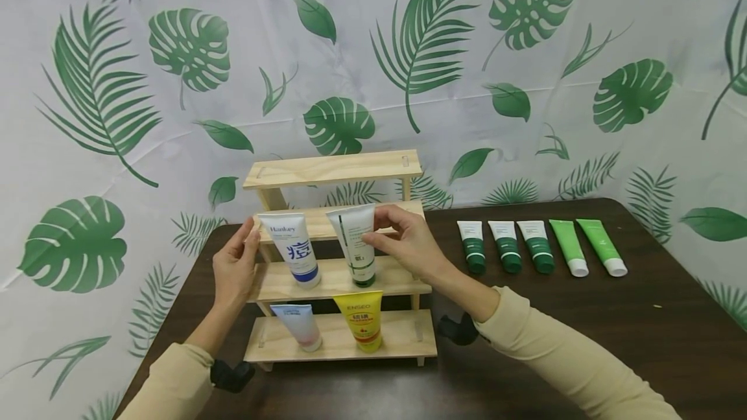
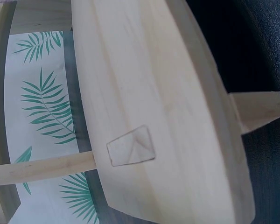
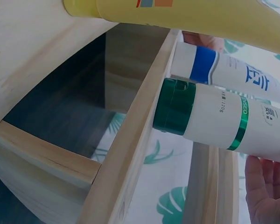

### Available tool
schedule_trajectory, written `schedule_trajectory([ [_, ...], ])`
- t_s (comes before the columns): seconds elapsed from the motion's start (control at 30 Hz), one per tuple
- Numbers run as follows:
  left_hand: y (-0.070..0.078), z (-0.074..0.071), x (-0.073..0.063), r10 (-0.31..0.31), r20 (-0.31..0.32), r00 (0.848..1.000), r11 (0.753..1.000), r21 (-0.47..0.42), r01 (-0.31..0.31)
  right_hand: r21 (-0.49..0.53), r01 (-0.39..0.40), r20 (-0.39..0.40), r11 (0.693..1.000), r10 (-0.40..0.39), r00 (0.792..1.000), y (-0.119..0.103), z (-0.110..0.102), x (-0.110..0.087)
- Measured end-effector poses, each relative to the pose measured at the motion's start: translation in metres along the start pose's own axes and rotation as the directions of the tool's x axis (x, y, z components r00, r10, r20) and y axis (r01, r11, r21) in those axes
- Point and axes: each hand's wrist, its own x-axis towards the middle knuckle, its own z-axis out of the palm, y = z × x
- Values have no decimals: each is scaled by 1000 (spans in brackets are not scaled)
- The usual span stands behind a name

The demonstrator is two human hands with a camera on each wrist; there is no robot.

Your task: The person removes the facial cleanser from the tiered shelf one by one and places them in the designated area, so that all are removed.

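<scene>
One white green-capped tube (image 1: 355, 245) was cap-down at the second shelf up of the wooden rack (image 1: 332, 169), long axis near upright, just right of the blue-capped tube (image 1: 292, 245). Right hand (image 1: 411, 238) was nearer, on its right side, grip pinching the upper right edge. Left hand (image 1: 235, 266) was beside the blue-capped tube's left edge; couldn't tell whether its grip pinched anything.
</scene>
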Motion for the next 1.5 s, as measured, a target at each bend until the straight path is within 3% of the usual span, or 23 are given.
schedule_trajectory([
  [0.4,0,-1,-1,42,-3,999,999,17,-42,-18,40,-40,999,-41,998,-3,-12,-11],
  [0.6,-1,-2,-1,28,-3,1000,1000,14,-28,-15,33,-86,999,-35,996,-6,-30,-21],
  [0.93,0,-3,0,7,1,1000,1000,6,-7,-75,-132,-183,988,116,976,-14,-76,-47],
  [1.17,-31,-4,11,23,-23,999,1000,21,-23,-59,-199,-197,978,184,963,-7,-107,-65],
  [1.4,-3,-1,0,27,-11,1000,1000,4,-27,-96,-359,-228,928,331,916,14,-131,-82],
  [1.5,-3,-1,0,25,-5,1000,1000,1,-25,-96,-434,-225,896,405,886,25,-141,-90],
])
